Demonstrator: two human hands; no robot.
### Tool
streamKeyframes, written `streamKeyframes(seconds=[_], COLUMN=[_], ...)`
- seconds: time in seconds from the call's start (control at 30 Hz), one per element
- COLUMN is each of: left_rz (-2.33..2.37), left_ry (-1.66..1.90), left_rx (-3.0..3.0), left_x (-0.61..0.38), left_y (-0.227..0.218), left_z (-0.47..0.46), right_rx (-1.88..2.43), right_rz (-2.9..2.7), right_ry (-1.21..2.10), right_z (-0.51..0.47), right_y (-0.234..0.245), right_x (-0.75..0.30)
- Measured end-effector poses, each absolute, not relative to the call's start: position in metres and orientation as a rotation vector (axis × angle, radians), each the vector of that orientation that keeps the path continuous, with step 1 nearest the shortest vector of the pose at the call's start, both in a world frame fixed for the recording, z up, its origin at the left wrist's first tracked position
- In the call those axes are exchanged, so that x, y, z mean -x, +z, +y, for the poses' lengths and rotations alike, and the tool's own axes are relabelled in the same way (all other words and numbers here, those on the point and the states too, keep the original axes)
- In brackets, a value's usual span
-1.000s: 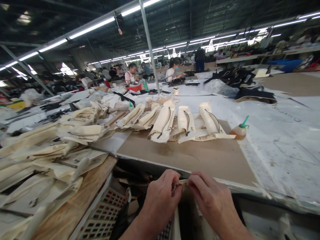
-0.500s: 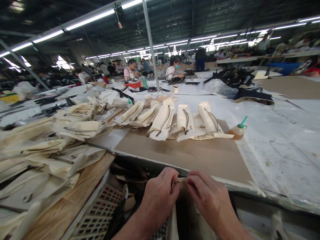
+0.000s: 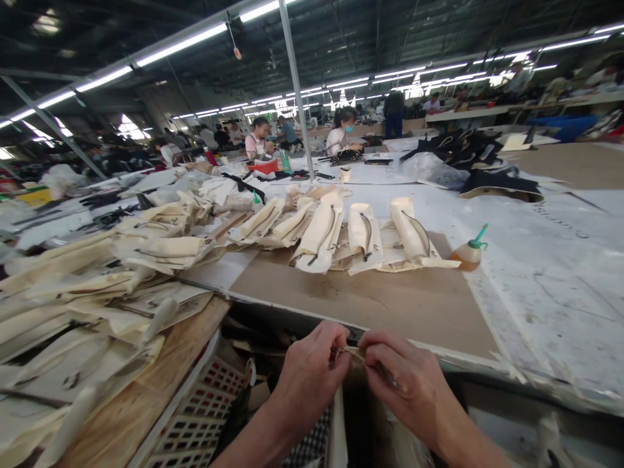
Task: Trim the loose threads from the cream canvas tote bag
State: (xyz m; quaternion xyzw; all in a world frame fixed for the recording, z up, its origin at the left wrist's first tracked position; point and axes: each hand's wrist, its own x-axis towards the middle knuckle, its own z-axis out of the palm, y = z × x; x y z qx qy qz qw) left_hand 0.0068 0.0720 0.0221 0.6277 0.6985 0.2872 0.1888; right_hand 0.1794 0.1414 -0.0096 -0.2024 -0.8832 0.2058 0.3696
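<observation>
My left hand point(image 3: 312, 377) and my right hand point(image 3: 402, 383) meet just below the near edge of the table, fingers pinched together on the top edge of a cream fabric piece point(image 3: 355, 354) that hangs down between them. Most of that piece is hidden under my hands. A brown cardboard sheet point(image 3: 370, 302) lies on the table right beyond my hands. On its far side stands a row of folded cream fabric pieces with dark zippers point(image 3: 363, 234).
A glue bottle with a green nozzle point(image 3: 468, 250) stands right of the row. Heaps of cream pieces point(image 3: 112, 286) cover the left side over a wooden board point(image 3: 160, 377). A white plastic crate point(image 3: 195, 422) sits below. Dark fabric point(image 3: 468, 159) lies far back. Other people work beyond.
Both hands have risen slightly and drawn closer together on the fabric edge; the right hand has turned a little inward. The view has shifted slightly.
</observation>
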Motion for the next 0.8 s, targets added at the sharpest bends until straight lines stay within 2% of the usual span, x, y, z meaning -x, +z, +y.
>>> streamKeyframes(seconds=[0.33, 0.8], left_rz=[1.76, 1.813], left_ry=[0.769, 0.505], left_rx=[-1.928, -2.338], left_x=[-0.01, -0.021], left_y=[0.026, 0.028], left_z=[0.074, 0.079], right_rx=[0.542, 0.526], right_rz=[-2.208, -2.228], right_ry=[0.63, 0.729], right_z=[0.141, 0.148], right_y=[-0.007, -0.012], right_x=[-0.188, -0.201])
